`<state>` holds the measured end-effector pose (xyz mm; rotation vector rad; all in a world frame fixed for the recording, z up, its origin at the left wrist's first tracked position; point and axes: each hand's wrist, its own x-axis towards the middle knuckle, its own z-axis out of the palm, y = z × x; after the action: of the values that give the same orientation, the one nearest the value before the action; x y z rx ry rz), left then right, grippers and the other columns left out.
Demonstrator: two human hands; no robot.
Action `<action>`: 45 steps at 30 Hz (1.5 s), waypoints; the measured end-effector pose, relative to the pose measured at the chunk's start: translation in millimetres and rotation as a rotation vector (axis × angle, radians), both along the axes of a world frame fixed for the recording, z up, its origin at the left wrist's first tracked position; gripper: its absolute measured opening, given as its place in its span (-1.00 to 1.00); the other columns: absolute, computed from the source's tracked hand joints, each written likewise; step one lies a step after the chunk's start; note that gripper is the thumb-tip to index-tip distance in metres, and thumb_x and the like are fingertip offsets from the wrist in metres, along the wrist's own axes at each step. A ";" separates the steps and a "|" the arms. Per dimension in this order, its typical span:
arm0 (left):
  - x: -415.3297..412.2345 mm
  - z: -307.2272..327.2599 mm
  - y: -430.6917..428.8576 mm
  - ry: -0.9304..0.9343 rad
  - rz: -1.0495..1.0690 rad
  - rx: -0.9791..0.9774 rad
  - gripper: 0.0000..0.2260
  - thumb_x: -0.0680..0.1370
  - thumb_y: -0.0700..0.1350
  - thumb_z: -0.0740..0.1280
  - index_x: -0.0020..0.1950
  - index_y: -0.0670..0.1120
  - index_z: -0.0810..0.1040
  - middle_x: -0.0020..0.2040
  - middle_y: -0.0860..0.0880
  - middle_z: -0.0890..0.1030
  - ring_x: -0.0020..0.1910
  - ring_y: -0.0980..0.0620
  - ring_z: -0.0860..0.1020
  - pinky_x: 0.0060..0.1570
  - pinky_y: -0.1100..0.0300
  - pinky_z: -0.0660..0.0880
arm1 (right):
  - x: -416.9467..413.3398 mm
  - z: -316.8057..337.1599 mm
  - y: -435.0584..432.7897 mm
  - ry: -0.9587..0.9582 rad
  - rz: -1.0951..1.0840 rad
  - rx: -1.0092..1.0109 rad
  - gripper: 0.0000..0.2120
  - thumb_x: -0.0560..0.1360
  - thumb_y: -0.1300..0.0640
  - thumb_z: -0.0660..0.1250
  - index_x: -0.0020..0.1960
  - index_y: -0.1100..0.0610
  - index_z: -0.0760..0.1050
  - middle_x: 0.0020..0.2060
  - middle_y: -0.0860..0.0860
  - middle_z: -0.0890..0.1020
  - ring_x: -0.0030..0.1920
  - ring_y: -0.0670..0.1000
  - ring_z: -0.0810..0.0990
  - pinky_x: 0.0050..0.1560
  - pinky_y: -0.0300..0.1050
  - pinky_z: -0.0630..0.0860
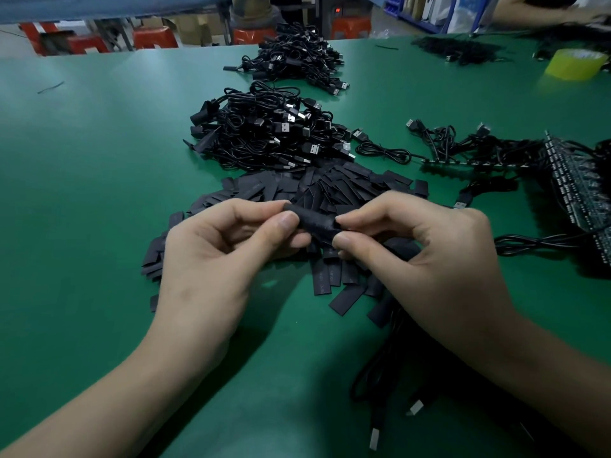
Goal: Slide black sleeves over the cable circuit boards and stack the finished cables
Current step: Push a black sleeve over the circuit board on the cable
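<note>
at a green table (99,166), we see both hands meet over a loose heap of flat black sleeves (347,183). the left hand (211,249) pinches one end of a single black sleeve (315,223) between thumb and forefinger; the right hand (433,256) pinches the other end, its remaining fingers curled under. the sleeve is held just above the heap, lying roughly level between the two hands. we cannot tell whether a circuit board is inside it. a black cable (386,368) trails from under the right wrist toward the near edge, ending in a usb plug (374,438). beyond the heap lies a near pile of coiled cables (264,133) with usb plugs showing, and farther back a second pile (297,57). to the right, a strip of circuit boards (575,183) with cables attached rests on the table. a yellow tape roll (575,64) stands at the far right, near another person's arm (529,9). red stools (155,38) sit behind the table
</note>
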<state>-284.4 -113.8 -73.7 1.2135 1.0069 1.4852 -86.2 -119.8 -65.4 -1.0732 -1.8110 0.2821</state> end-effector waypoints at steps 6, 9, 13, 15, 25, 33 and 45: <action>-1.2 -2.5 3.7 -0.008 -0.040 -0.025 -0.87 0.39 -0.12 0.50 -0.08 -0.07 0.72 -0.19 -0.13 0.74 -0.21 0.03 0.73 -0.13 0.30 0.61 | 1.3 3.5 2.8 0.094 0.177 -0.373 -0.86 0.60 0.17 0.37 -0.11 0.05 0.66 -0.31 -0.06 0.71 -0.28 -0.10 0.71 -0.21 -0.23 0.62; -2.6 -4.0 4.4 0.252 0.083 0.100 -0.84 0.45 -0.16 0.52 0.01 -0.06 0.68 -0.12 -0.05 0.74 -0.14 0.04 0.72 -0.09 0.31 0.59 | -2.7 1.5 1.5 0.044 0.152 -0.340 -0.86 0.58 0.16 0.39 -0.14 0.04 0.64 -0.36 -0.09 0.69 -0.31 -0.11 0.69 -0.25 -0.27 0.58; -0.9 -3.2 2.9 0.463 0.181 0.207 -0.81 0.44 -0.11 0.56 0.04 -0.03 0.70 -0.08 0.08 0.74 -0.08 0.10 0.72 0.01 0.24 0.62 | -7.0 -1.6 0.2 -0.006 0.109 -0.285 -0.87 0.58 0.13 0.39 -0.14 0.02 0.61 -0.39 -0.13 0.66 -0.31 -0.09 0.67 -0.22 -0.11 0.58; 1.0 -2.5 1.3 0.548 0.182 0.233 -0.71 0.40 0.00 0.56 0.09 -0.02 0.71 -0.05 0.10 0.73 -0.04 0.09 0.72 0.07 0.14 0.62 | -7.4 -2.1 0.3 -0.005 0.112 -0.299 -0.87 0.58 0.11 0.37 -0.14 0.01 0.60 -0.39 -0.13 0.66 -0.31 -0.09 0.67 -0.22 -0.09 0.57; -0.6 -2.6 2.0 0.552 0.081 0.176 -0.64 0.39 0.00 0.61 0.16 0.00 0.71 -0.05 0.11 0.74 -0.02 0.14 0.71 0.11 0.22 0.60 | -5.6 -1.5 -1.1 -0.184 0.116 -0.210 -0.88 0.62 0.04 0.28 -0.10 -0.02 0.50 -0.36 -0.12 0.59 -0.32 -0.01 0.58 -0.35 -0.12 0.40; 3.0 -1.4 -0.8 0.593 0.061 0.221 -0.64 0.40 -0.09 0.50 0.19 0.04 0.67 -0.06 0.16 0.73 -0.03 0.17 0.70 0.09 0.29 0.59 | -7.0 -2.6 -3.1 -0.301 0.088 -0.154 -0.90 0.63 0.04 0.27 -0.05 -0.02 0.47 -0.35 -0.14 0.53 -0.31 -0.07 0.50 -0.31 -0.13 0.37; 8.3 4.8 -4.5 0.804 0.159 0.336 -0.76 0.41 0.02 0.35 0.06 0.05 0.58 -0.10 0.19 0.67 -0.06 0.24 0.66 0.04 0.30 0.58 | -12.7 3.3 -8.7 -0.437 0.016 -0.104 -0.89 0.61 0.04 0.24 -0.04 0.02 0.50 -0.34 -0.17 0.49 -0.29 -0.03 0.43 -0.21 -0.07 0.28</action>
<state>-276.1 -118.3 -68.9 2.1049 1.4263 1.3243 -98.9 -128.5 -62.1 -1.2653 -2.2121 0.1590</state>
